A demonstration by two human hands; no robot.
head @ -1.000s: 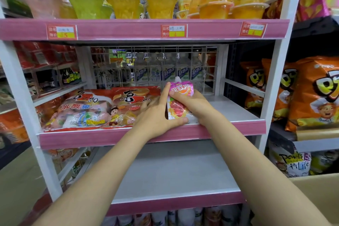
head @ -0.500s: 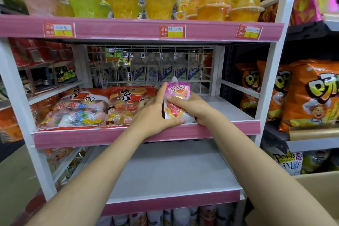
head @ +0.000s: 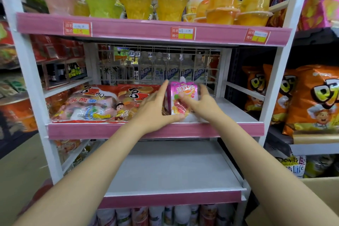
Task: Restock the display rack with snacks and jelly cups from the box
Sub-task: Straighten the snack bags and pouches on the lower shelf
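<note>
The pink jelly pouch (head: pixel 183 100) stands on the middle shelf (head: pixel 238 113), soft and light. Left hand (head: pixel 153 111) braces it with straight fingers; right hand (head: pixel 202 104), blurred, apparently grips its side. Hold the flanks.

This is a shop. A white rack (head: pixel 34 86) has pink shelf edges with price tags (head: pixel 182 33) stuck on. Rows of jelly cups (head: pixel 135 3) sit up top, and big orange snack bags (head: pixel 315 101) fill the next shelves.
</note>
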